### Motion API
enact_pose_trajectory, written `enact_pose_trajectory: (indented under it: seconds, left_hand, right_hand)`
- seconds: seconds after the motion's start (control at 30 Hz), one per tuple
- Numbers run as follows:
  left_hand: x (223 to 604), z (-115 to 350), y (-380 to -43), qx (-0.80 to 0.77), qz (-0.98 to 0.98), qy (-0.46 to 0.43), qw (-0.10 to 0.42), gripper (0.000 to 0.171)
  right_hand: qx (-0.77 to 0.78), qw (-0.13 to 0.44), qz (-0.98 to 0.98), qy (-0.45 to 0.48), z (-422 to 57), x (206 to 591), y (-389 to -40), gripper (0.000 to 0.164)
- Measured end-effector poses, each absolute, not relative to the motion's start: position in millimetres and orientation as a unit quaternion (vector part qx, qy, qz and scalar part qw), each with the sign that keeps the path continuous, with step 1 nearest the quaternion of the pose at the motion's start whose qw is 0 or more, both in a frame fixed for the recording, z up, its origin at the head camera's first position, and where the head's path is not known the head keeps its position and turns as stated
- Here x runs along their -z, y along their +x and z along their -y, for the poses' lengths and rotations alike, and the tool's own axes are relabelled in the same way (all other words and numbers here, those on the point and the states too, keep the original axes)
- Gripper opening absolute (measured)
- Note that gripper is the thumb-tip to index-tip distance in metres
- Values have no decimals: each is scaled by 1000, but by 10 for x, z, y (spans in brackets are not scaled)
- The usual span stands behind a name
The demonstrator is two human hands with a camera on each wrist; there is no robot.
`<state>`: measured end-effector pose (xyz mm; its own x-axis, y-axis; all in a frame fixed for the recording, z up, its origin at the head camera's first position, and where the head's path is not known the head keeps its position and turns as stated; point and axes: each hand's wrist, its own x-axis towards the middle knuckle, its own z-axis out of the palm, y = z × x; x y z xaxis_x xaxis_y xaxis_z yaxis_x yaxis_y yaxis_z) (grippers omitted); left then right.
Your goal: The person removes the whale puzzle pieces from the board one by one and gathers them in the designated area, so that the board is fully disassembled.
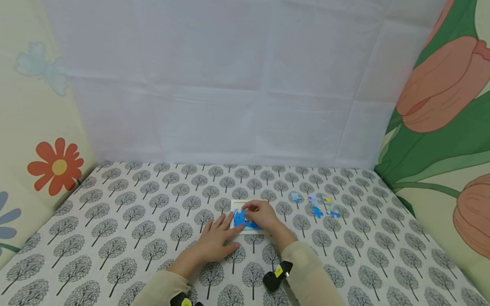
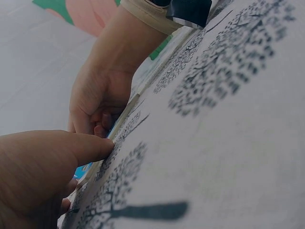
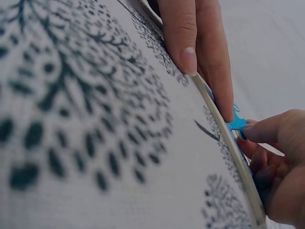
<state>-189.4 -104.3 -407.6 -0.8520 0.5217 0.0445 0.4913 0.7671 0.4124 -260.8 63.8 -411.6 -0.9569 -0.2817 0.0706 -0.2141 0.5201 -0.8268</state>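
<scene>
A white-rimmed puzzle tray lies on the table with joined blue pieces in its left and lower parts. My left hand has its fingers stretched out over the tray's left and near sides, and its thumb points along the near edge. Over the upper part of the tray, my right hand pinches a bright blue jigsaw piece between thumb and fingers. In the right wrist view that piece stands tilted above the rim, right at a left fingertip. The right hand covers much of the tray's right side.
Several loose jigsaw pieces lie to the right of the tray, among them a blue one and one with a yellow shape. The tablecloth has a tree print. A white sheet hangs behind the table.
</scene>
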Motion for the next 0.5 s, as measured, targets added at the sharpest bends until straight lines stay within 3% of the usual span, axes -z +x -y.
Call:
enact_pose_trajectory:
  seconds: [0.5]
  left_hand:
    - [4080,1039,-1901,-209,-938,272,41,47]
  right_hand:
    - [478,40,-866,-141,-649,4117,-2599,15]
